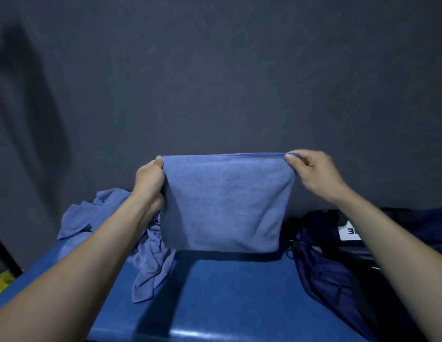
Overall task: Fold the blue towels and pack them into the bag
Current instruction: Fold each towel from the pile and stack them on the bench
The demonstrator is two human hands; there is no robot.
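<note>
Both hands, left hand (150, 177) and right hand (313, 172), pinch the doubled blue towel (224, 203) by its top corners above the worktop (239, 292), letting it hang flat for folding

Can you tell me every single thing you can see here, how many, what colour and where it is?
held towel: one, light blue, folded, hanging in the air above the table, held up by its top corners.
towel pile: a crumpled heap, light blue, on the table's left side; I cannot count the towels in it.
bag: one, dark navy, on the table's right side, with a white label near its top.
table: one, shiny blue, across the bottom.
wall: dark grey, behind everything.
yellow thing: one, at the far left edge, too little showing to name.
left hand: one, gripping the towel's top left corner.
right hand: one, pinching the towel's top right corner.
</note>
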